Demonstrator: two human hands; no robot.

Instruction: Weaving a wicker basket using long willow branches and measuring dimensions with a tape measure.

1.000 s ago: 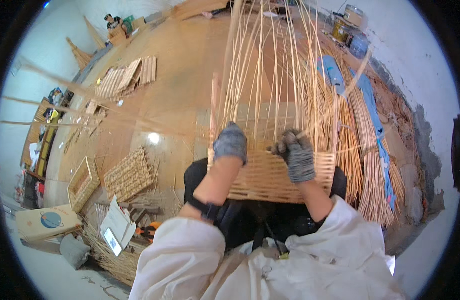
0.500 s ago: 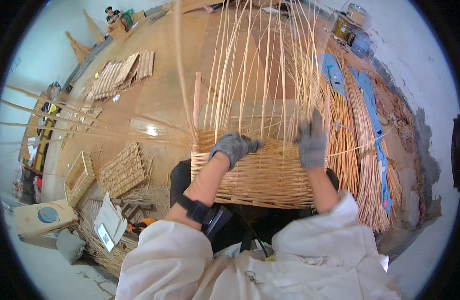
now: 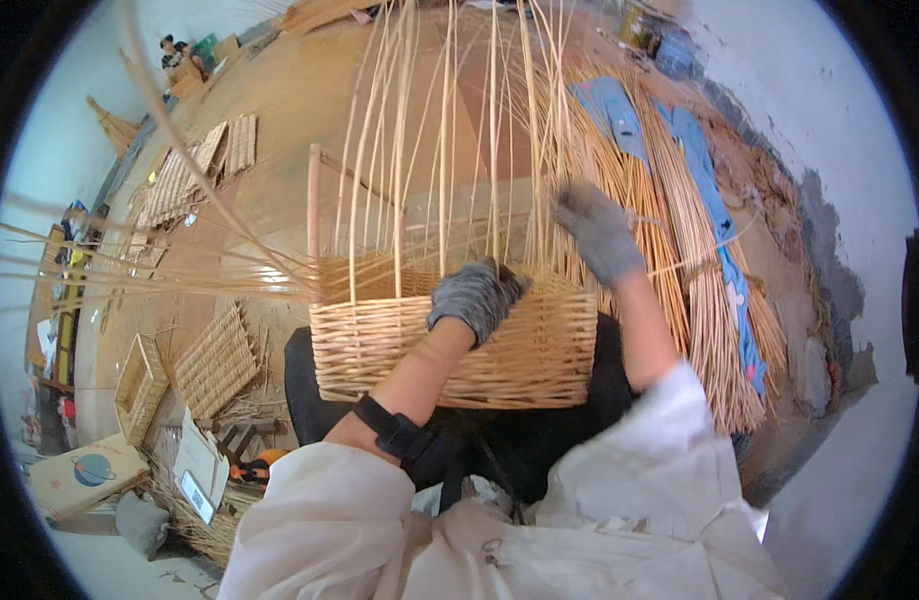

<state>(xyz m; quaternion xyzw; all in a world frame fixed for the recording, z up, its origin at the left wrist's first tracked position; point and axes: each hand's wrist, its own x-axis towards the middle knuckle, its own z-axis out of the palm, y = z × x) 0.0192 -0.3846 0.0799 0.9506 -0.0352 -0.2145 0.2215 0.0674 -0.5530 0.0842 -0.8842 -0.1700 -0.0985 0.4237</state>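
Note:
A rectangular wicker basket (image 3: 379,345) with a woven wall rests across my lap, and tall wicker rods (image 3: 447,150) stand up from its rim. My left hand (image 3: 477,300), in a grey knit glove, is closed on the rim near the middle of the near wall, beside an upright rod. My right hand (image 3: 601,235), also gloved, is raised above the right end of the basket, next to the upright rods there. Its fingers are blurred, and whether they hold a rod cannot be made out. Long loose rods (image 3: 159,275) stretch leftward from the basket's left corner.
Bundles of rods (image 3: 714,350) with a blue cloth (image 3: 707,170) lie to the right. On the left are a woven panel (image 3: 217,362), a shallow basket (image 3: 141,390), a cardboard box (image 3: 89,475) and a phone (image 3: 196,497). Further panels (image 3: 184,180) lie far left; a person (image 3: 182,62) sits beyond.
The view has shifted, so the basket appears further left. My left hand has slid right along the rim. My right hand has moved up from the rim and its fingers now point left.

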